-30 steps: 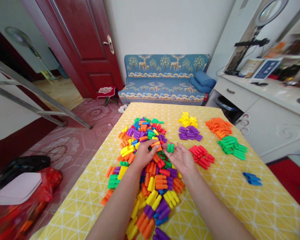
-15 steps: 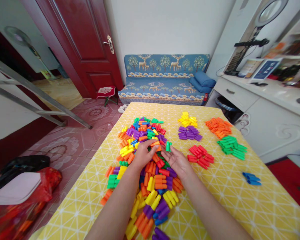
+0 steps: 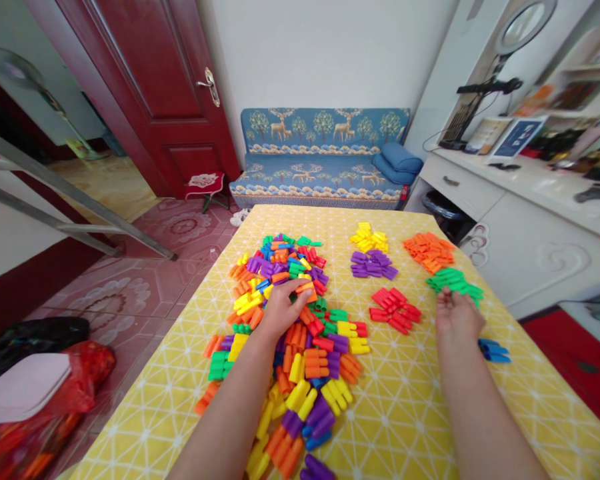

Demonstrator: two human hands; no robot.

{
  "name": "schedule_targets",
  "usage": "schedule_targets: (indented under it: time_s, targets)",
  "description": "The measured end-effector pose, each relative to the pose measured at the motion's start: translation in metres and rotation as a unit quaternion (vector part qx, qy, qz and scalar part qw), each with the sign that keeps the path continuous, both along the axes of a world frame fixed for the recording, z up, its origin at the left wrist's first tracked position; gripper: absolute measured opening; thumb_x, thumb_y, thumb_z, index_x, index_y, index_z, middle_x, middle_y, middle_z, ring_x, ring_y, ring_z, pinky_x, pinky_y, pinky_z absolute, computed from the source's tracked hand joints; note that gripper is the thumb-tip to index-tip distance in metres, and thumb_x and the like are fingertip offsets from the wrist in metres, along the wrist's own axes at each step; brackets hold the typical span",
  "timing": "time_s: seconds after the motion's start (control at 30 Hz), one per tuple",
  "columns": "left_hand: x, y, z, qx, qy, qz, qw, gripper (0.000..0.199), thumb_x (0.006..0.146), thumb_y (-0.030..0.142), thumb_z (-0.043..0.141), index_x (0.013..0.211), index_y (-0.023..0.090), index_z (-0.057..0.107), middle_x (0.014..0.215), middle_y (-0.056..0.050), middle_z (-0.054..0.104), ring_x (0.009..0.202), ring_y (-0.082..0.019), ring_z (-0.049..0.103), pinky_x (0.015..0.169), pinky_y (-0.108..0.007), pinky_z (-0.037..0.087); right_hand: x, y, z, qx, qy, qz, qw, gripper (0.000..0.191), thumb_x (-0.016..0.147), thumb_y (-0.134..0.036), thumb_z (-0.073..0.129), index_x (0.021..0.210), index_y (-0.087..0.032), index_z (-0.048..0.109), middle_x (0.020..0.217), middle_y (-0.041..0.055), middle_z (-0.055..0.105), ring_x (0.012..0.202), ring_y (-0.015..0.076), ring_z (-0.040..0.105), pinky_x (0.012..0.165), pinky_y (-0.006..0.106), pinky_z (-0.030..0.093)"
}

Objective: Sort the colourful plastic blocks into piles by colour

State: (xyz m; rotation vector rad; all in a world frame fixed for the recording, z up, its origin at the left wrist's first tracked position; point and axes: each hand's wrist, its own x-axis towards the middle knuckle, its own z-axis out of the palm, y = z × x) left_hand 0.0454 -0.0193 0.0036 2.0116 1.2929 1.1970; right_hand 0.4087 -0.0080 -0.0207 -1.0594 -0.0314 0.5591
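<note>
Over the large mixed heap of coloured plastic pieces (image 3: 295, 357), my left hand (image 3: 283, 310) pinches an orange piece (image 3: 307, 289) between thumb and fingers. My right hand (image 3: 459, 317) is at the near edge of the green pile (image 3: 453, 281), its fingers bent together; whether a piece is between them is hidden. Around it lie an orange pile (image 3: 429, 251), a red pile (image 3: 395, 310) and a few blue pieces (image 3: 493, 351). Farther back are a yellow pile (image 3: 368, 237) and a purple pile (image 3: 373, 265).
The yellow patterned cloth (image 3: 395, 413) covers the table. Beyond it stands a blue sofa (image 3: 325, 170). A white cabinet (image 3: 520, 233) is on the right, and a metal ladder (image 3: 95, 210) and bags (image 3: 90, 373) are on the left.
My right hand has moved right from the heap to the green pile; the green piece at its fingertips no longer shows. My left hand still holds the orange piece. The view has shifted slightly.
</note>
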Motion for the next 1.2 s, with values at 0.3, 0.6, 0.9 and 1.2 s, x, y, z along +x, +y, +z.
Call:
schedule_targets:
  time_s: [0.3,0.6,0.9,1.2]
  targets:
    - [0.000,-0.001,0.000,0.004,0.008,-0.001,1.000,0.026,0.088,0.033,0.057,0.103,0.016,0.071,0.102,-0.007,0.074,0.092,-0.022,0.068,0.085,-0.032,0.053,-0.018,-0.002,0.006,0.011,-0.128,0.030,0.991,0.030,0.067,-0.020,0.064,0.096,-0.016,0.059,0.101,0.0057,0.064,0.091,0.0186,0.066,0.076,0.035,0.054]
    - [-0.001,0.000,-0.002,-0.010,-0.014,-0.019,1.000,0.031,0.092,0.031,0.049,0.112,0.016,0.068,0.113,-0.009,0.071,0.104,-0.023,0.065,0.094,-0.036,0.050,-0.154,-0.023,0.014,0.010,-0.306,0.453,0.838,0.039,0.077,-0.039,0.065,0.110,-0.020,0.064,0.107,0.0088,0.068,0.082,0.0177,0.065,0.068,0.030,0.052]
    - [0.000,-0.002,-0.003,-0.028,-0.004,-0.035,0.999,0.032,0.087,0.035,0.058,0.112,0.017,0.067,0.082,-0.003,0.072,0.070,-0.014,0.064,0.070,-0.025,0.051,-0.202,-0.043,0.000,0.014,-0.430,0.514,0.742,0.060,0.077,-0.024,0.063,0.135,-0.028,0.048,0.118,0.0044,0.064,0.094,0.0200,0.064,0.080,0.034,0.052]
    - [0.001,0.000,-0.004,-0.028,-0.006,-0.050,0.998,0.027,0.088,0.033,0.057,0.105,0.018,0.072,0.084,-0.004,0.072,0.073,-0.015,0.064,0.071,-0.024,0.049,-0.202,-0.043,-0.005,0.003,-0.403,0.508,0.761,0.052,0.074,-0.022,0.065,0.125,-0.023,0.054,0.088,0.0005,0.066,0.075,0.0153,0.062,0.068,0.029,0.051]
